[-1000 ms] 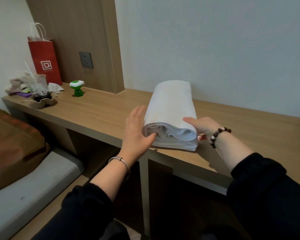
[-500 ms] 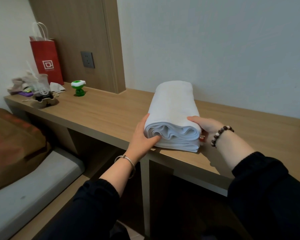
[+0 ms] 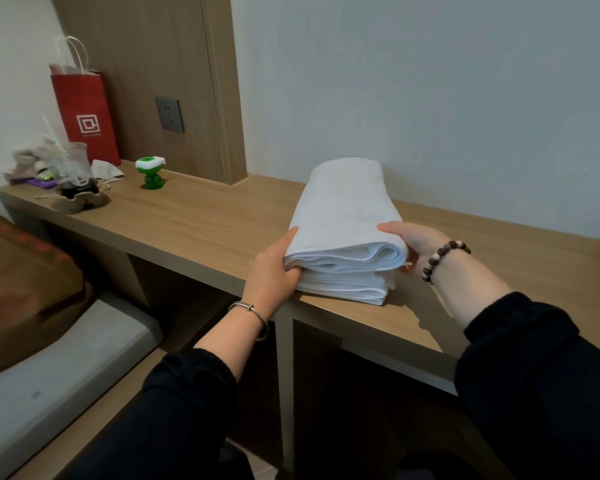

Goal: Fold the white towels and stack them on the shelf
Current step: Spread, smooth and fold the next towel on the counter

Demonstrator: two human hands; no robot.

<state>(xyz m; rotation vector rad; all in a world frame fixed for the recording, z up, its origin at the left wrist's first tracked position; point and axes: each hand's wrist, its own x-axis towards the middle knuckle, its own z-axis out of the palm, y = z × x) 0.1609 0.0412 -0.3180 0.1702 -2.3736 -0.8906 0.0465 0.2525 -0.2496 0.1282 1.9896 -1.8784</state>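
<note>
The soft stack of folded white towels [image 3: 343, 209] lies at the front edge of the pale wooden worktop [image 3: 194, 230], its upper layers clasped at either end by the left hand [image 3: 274, 268] and right hand [image 3: 418, 245], thumbs on top; limp and light, it likely needs support underneath to keep its folds.

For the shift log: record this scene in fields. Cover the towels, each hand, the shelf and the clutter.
stack: top towel, folded, lies on bottom towel, also folded
place: wooden shelf, stack near its front edge
left hand: grips top towel's left side, thumb on top, fingers tucked under
right hand: grips top towel's right side, thumb on top
shelf's far left end: red paper bag upright against the panel, green toy in front
wall panel: socket
</note>
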